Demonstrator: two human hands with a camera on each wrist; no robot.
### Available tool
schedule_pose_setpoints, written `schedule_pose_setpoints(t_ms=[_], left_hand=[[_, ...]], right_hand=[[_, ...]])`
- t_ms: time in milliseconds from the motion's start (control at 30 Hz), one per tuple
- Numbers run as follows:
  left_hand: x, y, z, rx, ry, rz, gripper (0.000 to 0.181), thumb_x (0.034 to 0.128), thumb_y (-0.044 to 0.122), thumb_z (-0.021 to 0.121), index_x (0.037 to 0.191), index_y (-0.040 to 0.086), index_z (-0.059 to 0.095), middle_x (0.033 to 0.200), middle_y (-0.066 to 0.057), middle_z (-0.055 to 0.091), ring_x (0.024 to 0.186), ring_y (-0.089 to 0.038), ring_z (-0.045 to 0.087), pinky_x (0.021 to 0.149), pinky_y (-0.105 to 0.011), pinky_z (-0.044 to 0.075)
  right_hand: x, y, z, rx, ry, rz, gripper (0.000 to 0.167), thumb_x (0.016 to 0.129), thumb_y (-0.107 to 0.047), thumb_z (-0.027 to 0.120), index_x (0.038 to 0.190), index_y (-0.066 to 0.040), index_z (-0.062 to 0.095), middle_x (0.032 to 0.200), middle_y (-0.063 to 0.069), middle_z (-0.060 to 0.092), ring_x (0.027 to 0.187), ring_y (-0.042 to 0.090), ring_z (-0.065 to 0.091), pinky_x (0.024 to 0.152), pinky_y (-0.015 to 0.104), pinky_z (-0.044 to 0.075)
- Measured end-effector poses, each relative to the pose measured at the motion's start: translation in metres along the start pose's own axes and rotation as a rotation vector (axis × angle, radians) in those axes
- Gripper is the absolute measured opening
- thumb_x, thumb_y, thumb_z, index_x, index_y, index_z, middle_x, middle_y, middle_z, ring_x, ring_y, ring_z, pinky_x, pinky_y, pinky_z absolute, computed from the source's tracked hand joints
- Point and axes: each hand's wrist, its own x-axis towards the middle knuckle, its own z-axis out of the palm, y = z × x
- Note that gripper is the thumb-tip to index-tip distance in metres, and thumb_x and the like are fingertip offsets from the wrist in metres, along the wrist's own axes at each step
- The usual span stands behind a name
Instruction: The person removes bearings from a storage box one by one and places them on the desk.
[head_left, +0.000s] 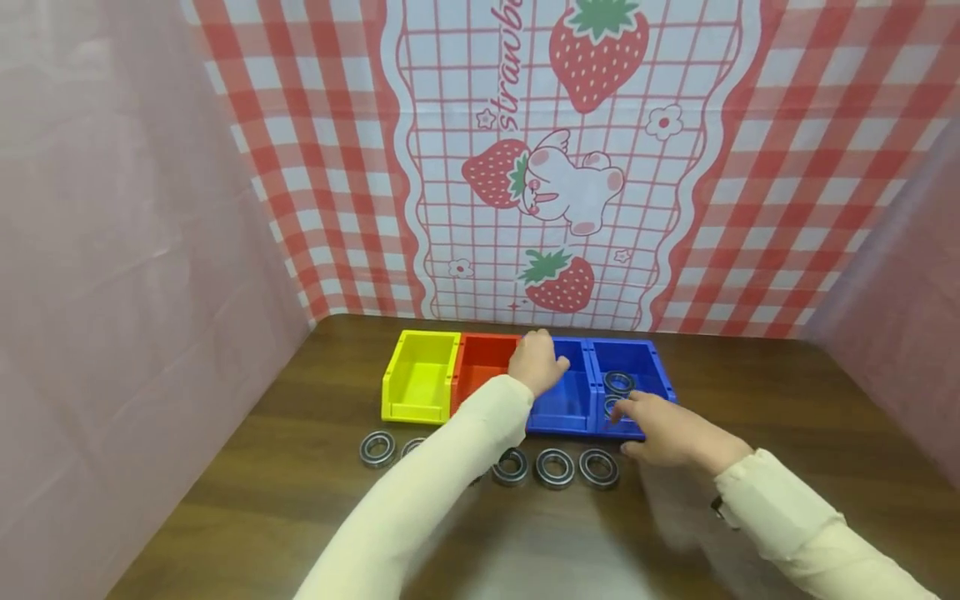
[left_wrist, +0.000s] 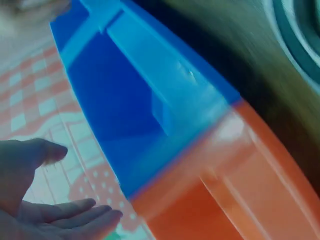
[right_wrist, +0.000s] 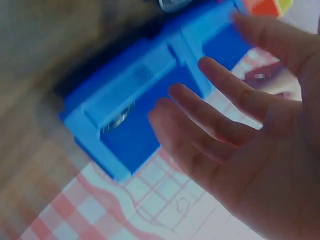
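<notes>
My left hand (head_left: 536,364) hovers over the border of the red bin (head_left: 483,354) and the middle blue bin (head_left: 562,400). In the left wrist view its fingers (left_wrist: 82,215) are stretched out, the thumb apart, with nothing held. My right hand (head_left: 667,429) is by the front right corner of the right blue bin (head_left: 652,358). Its fingers (right_wrist: 190,125) are spread and hold nothing in the right wrist view. Inside that right bin lie two ball bearings, one farther back (head_left: 618,383) and a second bearing (head_left: 612,407) partly covered by the right fingers.
A yellow bin (head_left: 420,379) ends the row on the left. Several bearings lie in front of the bins, among them a leftmost bearing (head_left: 377,449) and a rightmost bearing (head_left: 598,468); my left sleeve (head_left: 442,450) covers part of this row. A checked strawberry cloth (head_left: 337,167) hangs behind the wooden table (head_left: 285,467).
</notes>
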Motion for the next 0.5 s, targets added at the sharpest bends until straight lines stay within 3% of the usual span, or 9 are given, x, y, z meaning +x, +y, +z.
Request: schedule_pose_setpoints(t_ms=[133,233,500], left_hand=[[-0.001,0.012,0.007,-0.147,-0.066,-0.002,0.025,0.0911,0.025,0.063,0.091,0.000,0.067,0.078,-0.008,0.065,0.062,-0.014,0.056,0.058,-0.024,0.049],[-0.001,0.015,0.012,-0.218,-0.107,-0.048,0.026,0.0898,0.026,0.065,0.077,0.004,0.065,0.065,-0.004,0.057,0.054,-0.012,0.048,0.050,-0.023,0.041],[-0.004,0.009,0.030,-0.249,-0.090,-0.149,0.023,0.0867,0.024,0.069,0.085,0.002,0.069,0.081,-0.011,0.071,0.060,-0.014,0.055,0.056,-0.027,0.049]], right_hand=[[0.013,0.006,-0.013,-0.040,0.041,0.026,0.025,0.075,-0.007,0.073,0.098,-0.001,0.064,0.095,0.013,0.063,0.084,0.023,0.060,0.077,0.042,0.054],[0.027,0.007,-0.018,-0.070,0.028,0.028,0.028,0.074,-0.006,0.072,0.100,0.002,0.065,0.096,0.015,0.064,0.085,0.024,0.060,0.080,0.044,0.053],[0.056,0.001,-0.018,-0.108,-0.109,0.089,0.037,0.072,-0.005,0.073,0.107,0.005,0.065,0.106,0.022,0.066,0.102,0.037,0.061,0.090,0.048,0.052]])
